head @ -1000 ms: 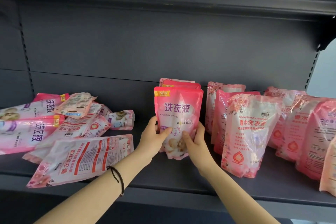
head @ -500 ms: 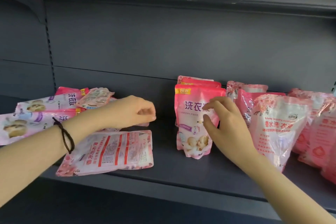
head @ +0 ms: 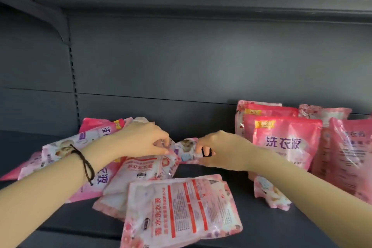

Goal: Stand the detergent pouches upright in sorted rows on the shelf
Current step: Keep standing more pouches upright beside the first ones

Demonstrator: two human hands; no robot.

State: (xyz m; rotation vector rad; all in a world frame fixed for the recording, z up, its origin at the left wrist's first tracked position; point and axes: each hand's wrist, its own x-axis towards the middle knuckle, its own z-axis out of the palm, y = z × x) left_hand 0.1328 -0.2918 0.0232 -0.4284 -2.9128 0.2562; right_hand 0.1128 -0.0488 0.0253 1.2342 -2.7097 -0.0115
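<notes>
The dark grey metal shelf (head: 203, 170) fills the view, its matt grey back panel (head: 201, 56) bare above the goods and a slotted upright strip (head: 73, 66) running down it far to the left of the upright bright pink detergent pouch (head: 281, 143). That pouch stands at the front of its row, with a second pink pouch (head: 269, 110) close behind it. Just to its right stand paler, glossy pink pouches (head: 352, 147), touching it side to side and running out of frame.

Left of the upright bright pink detergent pouch, a heap of lying pouches (head: 100, 127) covers the deck. Nearest the front lip lies a flat pale pink pouch with red print panels (head: 181, 211); its near corner reaches over the lip line. A strip of bare deck stays open between this flat pouch and the upright one, partly crossed by the right forearm.

Both hands meet just left of the upright pouch, at the heap's right edge. The left hand (head: 141, 141), a dark cord bracelet (head: 84, 161) at its wrist, curls its fingers down and pinches the left edge of a small pale pouch with printed pictures (head: 186, 148). The right hand (head: 223, 151) wraps curled fingers round that pouch's right end. Whether the small pouch is off the deck cannot be told.
</notes>
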